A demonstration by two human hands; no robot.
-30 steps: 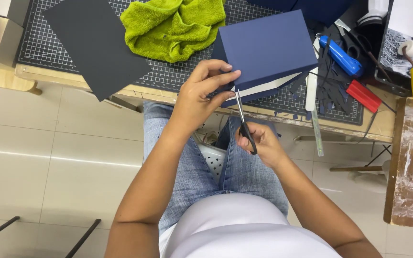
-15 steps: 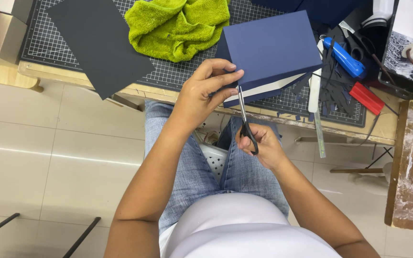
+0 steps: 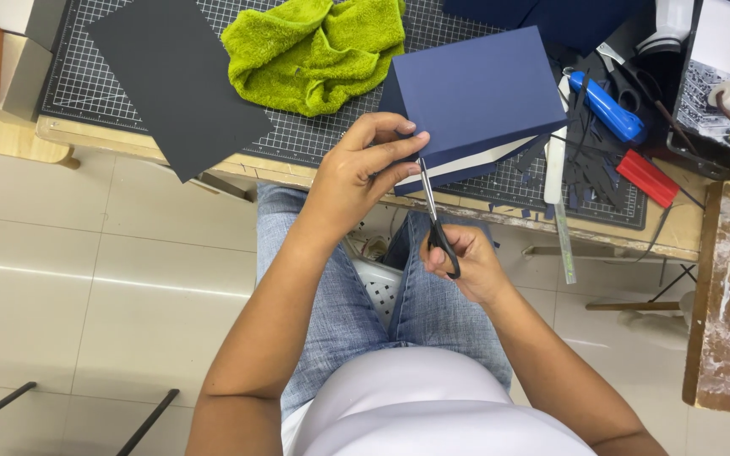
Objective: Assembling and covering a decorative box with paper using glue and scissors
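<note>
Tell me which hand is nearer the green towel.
Left. The left hand grips the blue box just below the green towel; the right hand holds scissors farther below.

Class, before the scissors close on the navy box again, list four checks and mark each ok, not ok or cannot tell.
1. Left hand grips the navy box at its near corner: ok.
2. Right hand holds the scissors by the handles: ok.
3. Blade tips meet the box edge: ok.
4. Left fingertips clear of the blades: not ok, very close.
5. Blades on a marked line: cannot tell.
</note>
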